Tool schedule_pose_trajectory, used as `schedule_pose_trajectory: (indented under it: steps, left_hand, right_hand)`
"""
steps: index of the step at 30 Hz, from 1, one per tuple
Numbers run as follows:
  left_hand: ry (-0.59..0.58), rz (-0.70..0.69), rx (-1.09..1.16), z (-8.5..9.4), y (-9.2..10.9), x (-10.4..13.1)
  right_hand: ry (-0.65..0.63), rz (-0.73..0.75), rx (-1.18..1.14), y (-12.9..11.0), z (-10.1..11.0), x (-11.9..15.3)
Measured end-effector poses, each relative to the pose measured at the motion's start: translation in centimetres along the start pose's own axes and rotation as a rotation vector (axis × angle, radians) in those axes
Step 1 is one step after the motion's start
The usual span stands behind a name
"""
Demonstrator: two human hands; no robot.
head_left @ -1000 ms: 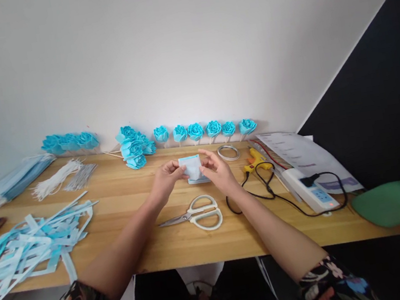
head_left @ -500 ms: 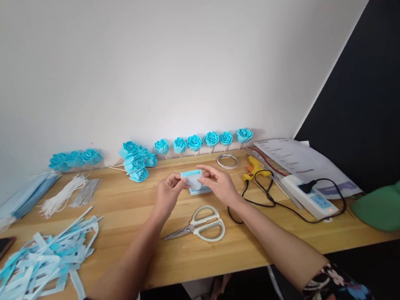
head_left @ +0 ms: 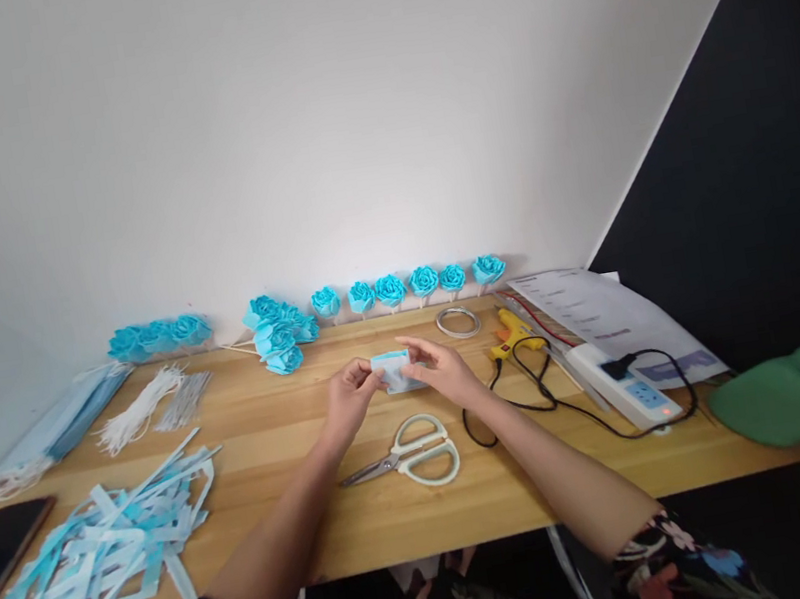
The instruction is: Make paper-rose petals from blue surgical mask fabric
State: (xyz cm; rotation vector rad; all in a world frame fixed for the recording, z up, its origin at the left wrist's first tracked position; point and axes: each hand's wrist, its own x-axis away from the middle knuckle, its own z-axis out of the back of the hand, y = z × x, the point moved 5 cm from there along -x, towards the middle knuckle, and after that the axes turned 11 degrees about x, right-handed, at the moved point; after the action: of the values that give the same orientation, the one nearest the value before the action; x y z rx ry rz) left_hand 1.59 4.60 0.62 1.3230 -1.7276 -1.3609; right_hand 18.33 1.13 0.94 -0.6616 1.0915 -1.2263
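Observation:
Between my two hands is a small folded piece of light-blue and white fabric (head_left: 397, 373), like face-mask material. My left hand (head_left: 349, 395) pinches its left edge between thumb and fingers. On the opposite edge, my right hand (head_left: 443, 371) grips it with the thumb in front and the forefinger stretched along the top. Below the hands, a pair of white-handled scissors (head_left: 424, 451) lies on the wooden table (head_left: 283, 520), blades slightly apart and pointing left.
Blue fabric flowers (head_left: 390, 290) line the wall. At left are face masks (head_left: 60, 429), white cords (head_left: 144, 406), grey strips (head_left: 184, 399), fabric offcuts (head_left: 124, 546) and a phone (head_left: 0, 555). A glue gun (head_left: 513, 330), wire coil (head_left: 457, 322), power strip (head_left: 631, 389) and paper sheets (head_left: 600, 318) occupy the right.
The fabric piece looks more folded over, its two layers now lying together as one rectangle. Both hands stay on it. The camera view has shifted slightly.

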Motion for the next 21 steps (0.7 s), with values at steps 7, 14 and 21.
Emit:
schedule_pose_trajectory:
  steps: [7, 14, 21]
  left_hand:
    - [-0.009, 0.033, 0.000, 0.0, -0.6, -0.1]
    - [-0.033, 0.083, 0.046, 0.0, -0.7, 0.0]
    - [-0.070, 0.070, -0.063, -0.5, -0.2, 0.4]
  right_hand:
    - [0.138, 0.009, 0.177, -0.8, 0.7, 0.2]
    - [0.152, -0.013, 0.150, -0.4, 0.7, 0.1]
    - [-0.051, -0.002, -0.027, -0.3, -0.3, 0.3]
